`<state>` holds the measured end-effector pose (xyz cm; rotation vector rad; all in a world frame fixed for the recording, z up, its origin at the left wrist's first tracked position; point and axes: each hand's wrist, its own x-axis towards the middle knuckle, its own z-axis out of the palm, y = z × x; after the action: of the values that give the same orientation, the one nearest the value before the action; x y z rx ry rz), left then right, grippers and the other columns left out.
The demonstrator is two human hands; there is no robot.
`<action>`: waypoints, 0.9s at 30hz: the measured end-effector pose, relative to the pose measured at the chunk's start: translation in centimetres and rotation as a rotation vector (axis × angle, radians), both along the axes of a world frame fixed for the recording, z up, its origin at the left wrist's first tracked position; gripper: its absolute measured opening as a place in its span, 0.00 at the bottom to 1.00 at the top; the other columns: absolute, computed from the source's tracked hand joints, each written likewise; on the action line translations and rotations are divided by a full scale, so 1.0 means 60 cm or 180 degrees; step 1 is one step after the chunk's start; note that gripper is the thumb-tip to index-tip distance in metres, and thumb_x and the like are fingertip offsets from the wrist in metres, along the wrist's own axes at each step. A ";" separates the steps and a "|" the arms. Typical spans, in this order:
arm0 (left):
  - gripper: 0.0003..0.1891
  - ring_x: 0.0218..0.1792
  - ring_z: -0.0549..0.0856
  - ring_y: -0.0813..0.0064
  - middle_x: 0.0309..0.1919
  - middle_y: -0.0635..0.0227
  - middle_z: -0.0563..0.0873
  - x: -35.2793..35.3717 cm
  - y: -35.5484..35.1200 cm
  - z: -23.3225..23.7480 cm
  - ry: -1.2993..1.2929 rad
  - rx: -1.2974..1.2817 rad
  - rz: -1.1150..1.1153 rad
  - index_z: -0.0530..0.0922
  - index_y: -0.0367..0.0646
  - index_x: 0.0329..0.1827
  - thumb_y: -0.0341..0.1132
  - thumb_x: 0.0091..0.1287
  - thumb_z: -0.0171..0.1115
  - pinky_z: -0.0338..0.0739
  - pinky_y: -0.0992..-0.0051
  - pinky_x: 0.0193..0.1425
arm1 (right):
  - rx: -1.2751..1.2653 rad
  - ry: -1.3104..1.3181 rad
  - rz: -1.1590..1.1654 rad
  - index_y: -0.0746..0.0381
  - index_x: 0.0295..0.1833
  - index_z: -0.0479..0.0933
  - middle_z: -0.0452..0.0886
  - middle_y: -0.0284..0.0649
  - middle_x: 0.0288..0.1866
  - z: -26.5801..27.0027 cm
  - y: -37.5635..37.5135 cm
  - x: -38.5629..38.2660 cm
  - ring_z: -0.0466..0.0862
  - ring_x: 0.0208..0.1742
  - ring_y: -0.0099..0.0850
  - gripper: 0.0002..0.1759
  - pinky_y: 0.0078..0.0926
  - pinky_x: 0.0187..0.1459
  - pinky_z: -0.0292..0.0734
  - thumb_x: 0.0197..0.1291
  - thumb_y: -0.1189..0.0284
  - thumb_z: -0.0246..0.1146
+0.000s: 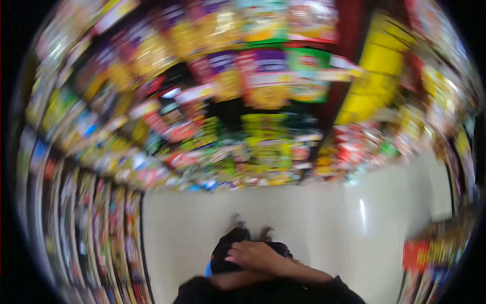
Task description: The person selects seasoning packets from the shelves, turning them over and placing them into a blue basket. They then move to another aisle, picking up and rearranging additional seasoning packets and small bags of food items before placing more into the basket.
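Note:
My right hand [248, 255] lies over the dark clothing [230, 243] at my front, its fingers pointing left and slightly apart. I see nothing held in it. My forearms cross at the bottom of the view, the right one above the left forearm [235, 280]. Beneath the right forearm, my left hand is almost wholly hidden, and its fingers cannot be made out. A bit of something blue [208, 268] shows at the left edge of the dark clothing. My shoes [267, 233] stand on the pale floor.
Shelves of bagged snacks [266, 78] rise ahead, blurred by motion. A yellow panel [374, 71] stands right of them. Packed shelves [96, 228] run along the left. A red and yellow box [417, 255] sits at the lower right. Shiny pale floor [324, 218] lies between.

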<state>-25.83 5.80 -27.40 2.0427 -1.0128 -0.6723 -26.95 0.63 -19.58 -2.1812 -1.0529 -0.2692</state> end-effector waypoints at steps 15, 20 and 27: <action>0.07 0.41 0.89 0.59 0.42 0.63 0.90 0.003 -0.006 -0.037 0.0471 -0.0530 0.0668 0.83 0.45 0.43 0.37 0.70 0.62 0.81 0.62 0.43 | -0.1685 0.3405 0.2814 0.60 0.80 0.60 0.84 0.56 0.60 0.032 0.114 0.105 0.85 0.59 0.52 0.32 0.41 0.62 0.77 0.84 0.52 0.38; 0.07 0.42 0.89 0.59 0.42 0.62 0.90 0.034 0.068 -0.037 0.0472 -0.0478 0.0999 0.83 0.45 0.44 0.36 0.70 0.62 0.82 0.61 0.45 | -0.0974 0.4022 0.3199 0.64 0.80 0.61 0.80 0.54 0.68 -0.101 0.204 0.108 0.81 0.69 0.44 0.30 0.34 0.71 0.72 0.85 0.56 0.39; 0.08 0.43 0.89 0.58 0.43 0.60 0.90 0.122 0.180 -0.028 0.0551 -0.0731 0.1022 0.84 0.46 0.46 0.36 0.70 0.61 0.82 0.60 0.47 | -0.0212 0.5496 0.2574 0.67 0.78 0.64 0.77 0.50 0.72 -0.146 0.278 0.143 0.77 0.73 0.38 0.28 0.31 0.75 0.67 0.86 0.59 0.41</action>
<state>-18.49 16.61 -29.07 1.8536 -0.6136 -0.5256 -18.38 17.31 -28.31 -1.0402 -0.6577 1.6633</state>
